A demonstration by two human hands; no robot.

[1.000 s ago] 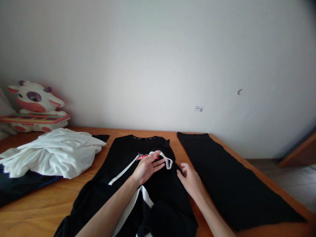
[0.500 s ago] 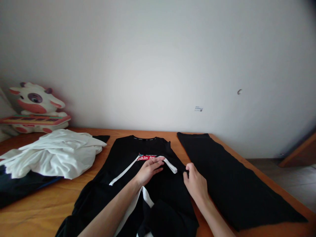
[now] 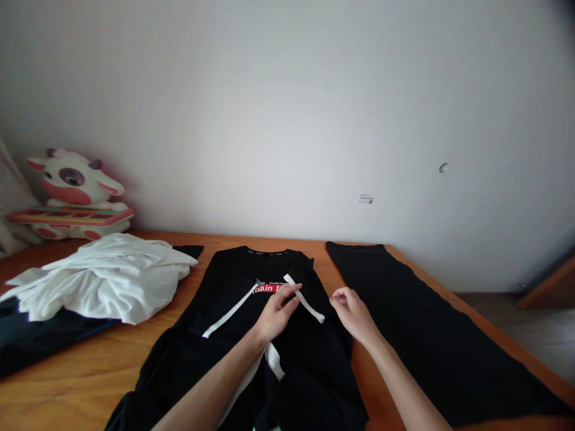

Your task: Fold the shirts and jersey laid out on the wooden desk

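Observation:
A black shirt [image 3: 251,359] with a red lettered print [image 3: 265,288] is spread on the wooden surface, its neckline toward the wall. White-edged folds show low on its front. Two white strips lie slantwise on the chest, a left strip [image 3: 231,311] and a right strip [image 3: 309,302]. My left hand [image 3: 278,308] rests on the shirt below the print, fingers extended, fingertips at the right strip. Beside the shirt's right edge is my right hand [image 3: 353,311], its fingers curled closed; whether cloth is pinched in them is hidden.
Flat black cloth [image 3: 422,335] lies along the right side of the wooden surface [image 3: 76,386]. At left, a crumpled white garment [image 3: 117,275] sits on dark cloth [image 3: 49,341]. A cow-shaped toy keyboard [image 3: 76,197] stands behind it, near the wall [image 3: 278,120].
The right strip's upper end now shows above my left fingers, and the strip lies straighter. My right hand has moved slightly up, its fingers curled closer. The view has shifted a little left.

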